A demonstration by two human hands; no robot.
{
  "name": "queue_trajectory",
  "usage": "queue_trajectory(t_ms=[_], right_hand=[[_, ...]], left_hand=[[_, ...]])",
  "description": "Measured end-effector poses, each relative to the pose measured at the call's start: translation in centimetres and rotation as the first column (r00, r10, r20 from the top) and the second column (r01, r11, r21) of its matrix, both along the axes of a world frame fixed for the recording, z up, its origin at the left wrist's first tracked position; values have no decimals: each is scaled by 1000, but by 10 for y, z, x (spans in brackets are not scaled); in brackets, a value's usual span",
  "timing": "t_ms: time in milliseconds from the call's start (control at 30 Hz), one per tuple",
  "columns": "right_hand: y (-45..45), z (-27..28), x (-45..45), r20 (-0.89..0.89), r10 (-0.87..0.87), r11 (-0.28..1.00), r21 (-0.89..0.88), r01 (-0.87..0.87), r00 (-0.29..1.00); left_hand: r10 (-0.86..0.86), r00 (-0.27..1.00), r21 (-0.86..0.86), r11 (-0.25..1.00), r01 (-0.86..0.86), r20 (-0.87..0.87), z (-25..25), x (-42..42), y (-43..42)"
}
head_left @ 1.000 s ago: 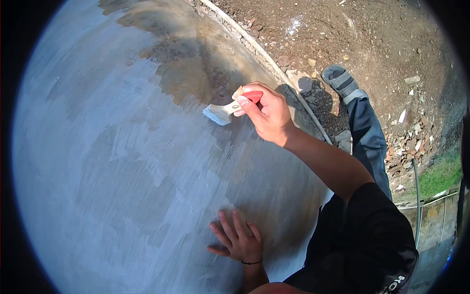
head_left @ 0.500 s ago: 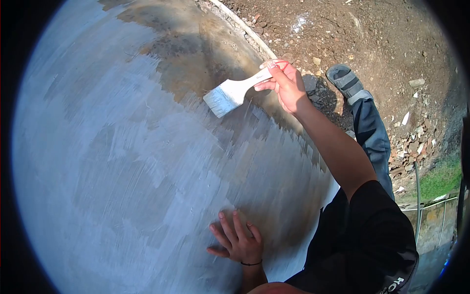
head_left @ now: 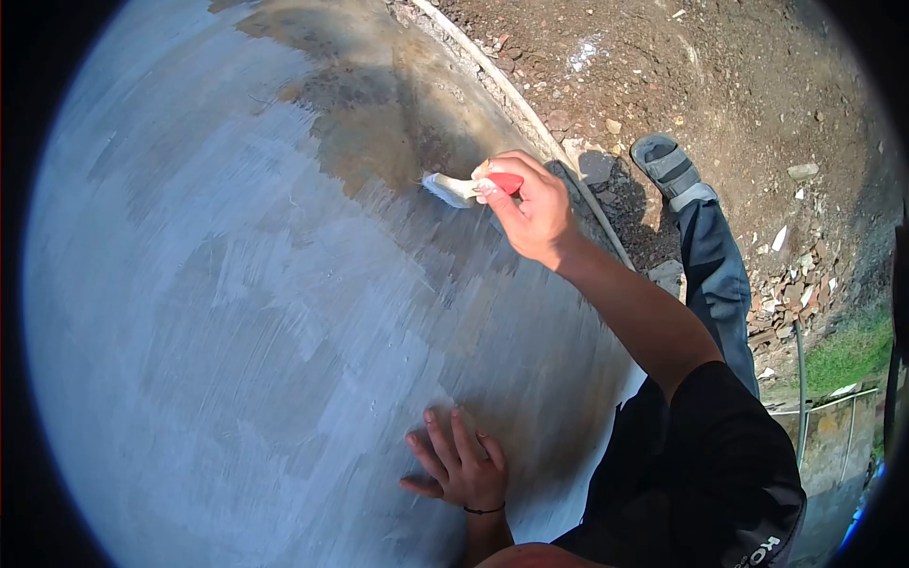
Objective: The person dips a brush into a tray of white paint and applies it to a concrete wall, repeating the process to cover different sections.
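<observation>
My right hand (head_left: 530,208) is closed around the handle of a paintbrush (head_left: 453,190), with part of the red handle end showing beside the fingers. The pale bristles touch or nearly touch the curved surface (head_left: 284,331) near the border between grey-blue coating and a brown, stained patch (head_left: 365,142). Lower in view, my left hand (head_left: 462,470) lies on the coated surface with its fingers spread and nothing in it. A thin dark band circles its wrist.
A pale pipe or edging (head_left: 511,95) runs along the surface's border. Beyond it lies brown soil (head_left: 739,104) with stones and broken pieces. A shoe (head_left: 665,165) and dark trouser leg (head_left: 715,265) are at right, near green grass (head_left: 852,348) and a thin hose (head_left: 802,388).
From half a second ago, my right hand has moved down and left, and the brush has turned from its broad face to a narrower view. My left hand has stayed in place.
</observation>
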State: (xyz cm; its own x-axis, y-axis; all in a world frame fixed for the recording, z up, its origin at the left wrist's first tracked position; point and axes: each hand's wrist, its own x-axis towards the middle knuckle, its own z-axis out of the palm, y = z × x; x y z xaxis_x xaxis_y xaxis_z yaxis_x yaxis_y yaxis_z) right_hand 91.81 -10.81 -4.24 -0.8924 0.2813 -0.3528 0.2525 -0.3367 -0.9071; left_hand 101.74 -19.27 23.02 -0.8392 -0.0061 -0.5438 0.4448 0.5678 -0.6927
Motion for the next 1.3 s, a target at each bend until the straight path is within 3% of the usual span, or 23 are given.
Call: queue_trajectory(t_ms=[33,100,167,233,267,300,367,433,500,600,633,700,767,833,900,967,1000,1033,1100,1167,1233,1300], right_hand=[[-4,27,-3,-126,4,997,75,6,992],[-3,67,-2,-240,9,998,67,7,971],[16,97,-1,-295,-6,999,-51,-10,955],[26,97,7,-197,-95,977,-204,54,976],[24,88,8,-36,-177,852,-506,135,984],[17,70,11,143,-200,630,-739,239,969],[7,10,15,312,-118,513,-794,327,943],[-5,-52,30,420,-80,575,-721,386,904],[6,-91,32,510,-28,717,-589,373,860],[22,-104,33,451,-89,760,-545,353,888],[17,-92,30,455,-86,763,-541,352,886],[-9,-54,29,131,-152,930,-317,187,980],[-1,11,18,-156,91,985,157,-66,984],[-3,55,22,-278,70,989,141,-32,958],[5,82,32,-317,-46,999,-36,37,947],[16,83,36,-287,-77,994,-102,49,955],[15,75,37,1,-190,816,-556,159,982],[13,64,39,304,-147,441,-832,338,941],[1,9,45,361,-59,459,-818,347,930],[-3,-48,54,529,3,538,-716,445,848],[7,-90,63,551,-80,635,-615,468,831],[18,-93,60,538,-107,700,-556,447,836]], left_hand=[[1,1000,-7,1000,-1,4,0,0,0],[0,1000,-8,1000,0,5,0,0,1],[24,1000,-34,999,-24,8,0,0,1],[14,1000,-36,999,-13,15,1,0,1],[5,1000,-40,999,-4,21,1,0,1],[6,1000,-45,999,-5,18,1,0,1],[-2,1000,-41,999,3,20,1,1,0],[-7,1000,-49,999,8,25,2,1,-1],[-8,1000,-58,998,9,25,-1,1,-1],[3,1000,-12,1000,-3,22,1,0,-2],[0,1000,-16,1000,0,19,1,0,-2],[3,1000,-11,1000,-3,18,-1,0,-1],[2,1000,-24,1000,-1,23,0,0,-1],[3,1000,-26,1000,-3,25,0,0,-2],[6,1000,-24,1000,-5,21,-1,0,-1],[18,999,-28,999,-17,27,0,-1,0],[17,1000,-27,1000,-16,26,0,-1,1],[11,1000,-33,999,-10,28,0,0,1],[4,1000,-36,999,-2,30,-1,0,0],[-21,1000,-32,999,22,23,-2,1,-2],[-12,1000,-19,1000,12,9,-3,1,-2],[6,1000,-14,1000,-6,-12,-2,0,-1]])
